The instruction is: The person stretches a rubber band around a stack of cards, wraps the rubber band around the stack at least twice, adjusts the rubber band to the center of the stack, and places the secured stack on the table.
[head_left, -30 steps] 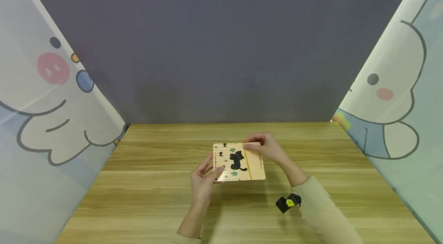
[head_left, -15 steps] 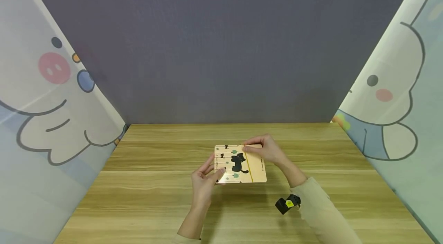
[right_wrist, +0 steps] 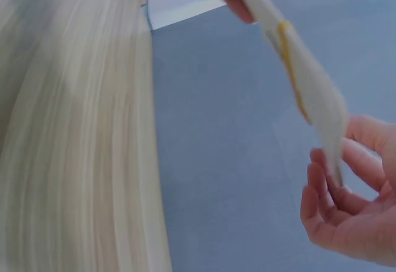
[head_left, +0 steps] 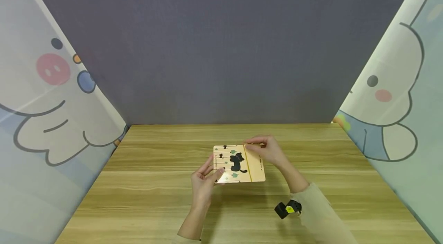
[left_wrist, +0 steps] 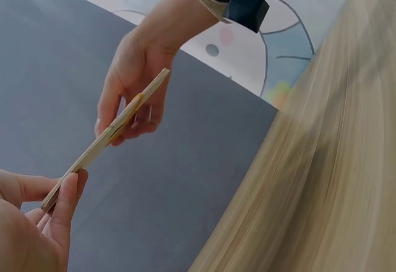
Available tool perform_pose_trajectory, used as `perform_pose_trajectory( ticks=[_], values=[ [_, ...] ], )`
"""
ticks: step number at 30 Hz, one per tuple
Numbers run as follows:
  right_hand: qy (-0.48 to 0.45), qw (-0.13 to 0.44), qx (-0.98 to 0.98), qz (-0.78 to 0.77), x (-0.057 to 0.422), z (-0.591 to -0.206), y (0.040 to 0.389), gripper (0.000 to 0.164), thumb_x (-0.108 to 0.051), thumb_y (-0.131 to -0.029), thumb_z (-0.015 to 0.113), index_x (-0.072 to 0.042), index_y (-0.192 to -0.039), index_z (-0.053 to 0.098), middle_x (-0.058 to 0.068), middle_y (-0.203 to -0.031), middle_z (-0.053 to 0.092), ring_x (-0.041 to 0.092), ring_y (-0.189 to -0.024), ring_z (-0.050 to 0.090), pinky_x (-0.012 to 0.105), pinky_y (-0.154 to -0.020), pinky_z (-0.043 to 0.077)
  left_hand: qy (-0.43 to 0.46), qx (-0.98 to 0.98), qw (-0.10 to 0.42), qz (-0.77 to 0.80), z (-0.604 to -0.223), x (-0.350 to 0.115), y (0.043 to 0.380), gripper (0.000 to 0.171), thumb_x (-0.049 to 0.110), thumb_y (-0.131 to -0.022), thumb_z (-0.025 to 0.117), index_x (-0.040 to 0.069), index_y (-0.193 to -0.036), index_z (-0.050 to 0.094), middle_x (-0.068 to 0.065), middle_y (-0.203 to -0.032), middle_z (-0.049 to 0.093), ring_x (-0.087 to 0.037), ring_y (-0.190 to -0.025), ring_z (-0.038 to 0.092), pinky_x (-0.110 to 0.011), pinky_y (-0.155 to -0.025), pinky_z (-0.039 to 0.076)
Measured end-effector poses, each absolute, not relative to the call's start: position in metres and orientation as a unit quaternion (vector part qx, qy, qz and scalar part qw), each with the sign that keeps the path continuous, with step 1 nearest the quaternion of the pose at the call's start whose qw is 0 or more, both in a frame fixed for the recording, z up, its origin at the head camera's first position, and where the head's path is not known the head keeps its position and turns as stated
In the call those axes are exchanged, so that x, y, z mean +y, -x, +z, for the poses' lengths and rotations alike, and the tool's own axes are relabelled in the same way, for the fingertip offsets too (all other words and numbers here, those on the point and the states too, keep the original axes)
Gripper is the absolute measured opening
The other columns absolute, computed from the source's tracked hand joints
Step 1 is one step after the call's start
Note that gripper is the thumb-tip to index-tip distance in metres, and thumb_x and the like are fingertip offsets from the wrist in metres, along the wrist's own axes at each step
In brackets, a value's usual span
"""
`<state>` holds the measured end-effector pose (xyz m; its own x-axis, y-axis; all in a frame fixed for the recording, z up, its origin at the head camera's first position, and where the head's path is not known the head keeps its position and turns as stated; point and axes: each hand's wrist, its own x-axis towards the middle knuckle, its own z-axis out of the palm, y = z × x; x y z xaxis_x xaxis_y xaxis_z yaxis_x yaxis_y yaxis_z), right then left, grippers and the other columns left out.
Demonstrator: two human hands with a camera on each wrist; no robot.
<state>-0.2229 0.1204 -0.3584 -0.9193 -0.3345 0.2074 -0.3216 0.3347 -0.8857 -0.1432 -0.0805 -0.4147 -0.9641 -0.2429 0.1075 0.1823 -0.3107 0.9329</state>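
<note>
A thin, pale wooden board (head_left: 257, 167), printed with a black cat, small bows and green leaf shapes, is held above the table. Several lines run across its printed part. A yellow elastic band (head_left: 248, 165) crosses it right of the cat. My left hand (head_left: 201, 188) pinches the left end, thumb on the printed face and fingers behind. At the far edge near the band, my right hand (head_left: 271, 152) pinches the board between thumb and fingers. Seen edge-on in the left wrist view, the board (left_wrist: 93, 150) looks layered, with the band (left_wrist: 128, 119) standing off one face.
The wood-grain table (head_left: 149, 194) spreads beneath both hands. A dark grey panel (head_left: 221, 51) rises at its back edge. Cartoon-printed curtains stand at the left (head_left: 52, 121) and right (head_left: 398, 101). A black wrist device (head_left: 288, 209) sits by the right sleeve (head_left: 318, 209).
The board and both hands have shifted only slightly, a little lower in the head view than a second ago. Both hands keep their hold, and the right thumb has moved slightly along the edge.
</note>
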Motion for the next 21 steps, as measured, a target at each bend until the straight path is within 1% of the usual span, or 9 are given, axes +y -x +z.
perform_pose_trajectory(
  ticks=[2, 3, 7, 9, 11, 13, 16, 20, 21],
  values=[
    [0.194, -0.016, 0.812, -0.55, 0.121, -0.357, 0.221, 0.024, -0.015, -0.081, 0.066, 0.001, -0.098, 0.066, 0.015, -0.098, 0.062, 0.019, -0.081, 0.057, 0.022, -0.062, 0.053, 0.021, -0.548, 0.153, -0.822, -0.444, -0.083, 0.157, 0.054, -0.006, -0.072, 0.068, -0.001, -0.123, 0.049, -0.015, -0.088, 0.064, -0.017, -0.066, 0.064, -0.028, -0.046, 0.056],
    [0.189, -0.025, 0.809, -0.556, 0.122, -0.356, 0.219, 0.024, -0.015, -0.081, 0.066, 0.001, -0.098, 0.066, 0.015, -0.099, 0.062, 0.019, -0.085, 0.058, 0.023, -0.068, 0.054, 0.029, -0.546, 0.158, -0.822, -0.446, -0.083, 0.158, 0.054, -0.005, -0.072, 0.068, -0.001, -0.123, 0.05, -0.015, -0.088, 0.064, -0.018, -0.066, 0.064, -0.028, -0.045, 0.056],
    [0.17, -0.053, 0.791, -0.585, 0.124, -0.352, 0.211, 0.025, -0.013, -0.081, 0.065, 0.003, -0.1, 0.065, 0.017, -0.1, 0.062, 0.016, -0.086, 0.059, 0.023, -0.073, 0.054, 0.045, -0.542, 0.165, -0.823, -0.46, -0.086, 0.164, 0.053, -0.004, -0.073, 0.068, 0.002, -0.122, 0.051, -0.018, -0.091, 0.064, -0.022, -0.067, 0.064, -0.032, -0.045, 0.056],
    [0.163, -0.069, 0.778, -0.603, 0.126, -0.35, 0.206, 0.025, -0.011, -0.081, 0.065, 0.005, -0.1, 0.064, 0.016, -0.1, 0.062, 0.013, -0.085, 0.059, 0.022, -0.074, 0.053, 0.01, -0.565, 0.157, -0.81, -0.44, -0.085, 0.154, 0.054, -0.002, -0.072, 0.07, 0.002, -0.122, 0.052, -0.021, -0.092, 0.063, -0.026, -0.066, 0.064, -0.039, -0.046, 0.056],
    [0.161, -0.084, 0.762, -0.622, 0.127, -0.348, 0.201, 0.026, -0.009, -0.081, 0.065, 0.008, -0.101, 0.062, 0.016, -0.098, 0.063, 0.01, -0.084, 0.059, 0.021, -0.075, 0.053, 0.001, -0.575, 0.153, -0.804, -0.446, -0.087, 0.157, 0.055, 0.001, -0.072, 0.071, 0.005, -0.123, 0.052, -0.019, -0.093, 0.063, -0.025, -0.068, 0.064, -0.039, -0.048, 0.056],
    [0.157, -0.092, 0.746, -0.64, 0.128, -0.348, 0.195, 0.026, -0.007, -0.08, 0.065, 0.01, -0.101, 0.061, 0.012, -0.097, 0.063, 0.01, -0.084, 0.059, 0.021, -0.076, 0.053, 0.005, -0.579, 0.155, -0.8, -0.453, -0.089, 0.16, 0.055, 0.002, -0.073, 0.071, 0.007, -0.124, 0.051, -0.017, -0.094, 0.064, -0.024, -0.069, 0.064, -0.038, -0.048, 0.056],
    [0.137, -0.098, 0.729, -0.663, 0.128, -0.348, 0.186, 0.027, -0.007, -0.08, 0.065, 0.01, -0.1, 0.06, 0.005, -0.095, 0.064, 0.012, -0.084, 0.06, 0.02, -0.075, 0.054, -0.005, -0.58, 0.156, -0.8, -0.446, -0.088, 0.157, 0.055, -0.001, -0.073, 0.069, 0.004, -0.125, 0.05, -0.016, -0.094, 0.064, -0.022, -0.069, 0.065, -0.035, -0.047, 0.056],
    [0.102, -0.109, 0.709, -0.69, 0.125, -0.35, 0.171, 0.026, -0.008, -0.08, 0.065, 0.011, -0.098, 0.06, 0.004, -0.092, 0.064, 0.016, -0.085, 0.06, 0.02, -0.074, 0.053, -0.02, -0.565, 0.157, -0.81, -0.423, -0.087, 0.149, 0.054, -0.006, -0.071, 0.068, -0.001, -0.122, 0.051, -0.021, -0.094, 0.063, -0.022, -0.067, 0.064, -0.032, -0.046, 0.056],
    [0.096, -0.117, 0.705, -0.693, 0.124, -0.352, 0.168, 0.025, -0.007, -0.08, 0.065, 0.011, -0.097, 0.06, 0.005, -0.092, 0.064, 0.018, -0.085, 0.059, 0.02, -0.074, 0.053, -0.016, -0.565, 0.158, -0.81, -0.43, -0.088, 0.153, 0.054, -0.005, -0.072, 0.068, 0.0, -0.123, 0.05, -0.021, -0.095, 0.063, -0.022, -0.067, 0.064, -0.031, -0.046, 0.056]
  ],
)
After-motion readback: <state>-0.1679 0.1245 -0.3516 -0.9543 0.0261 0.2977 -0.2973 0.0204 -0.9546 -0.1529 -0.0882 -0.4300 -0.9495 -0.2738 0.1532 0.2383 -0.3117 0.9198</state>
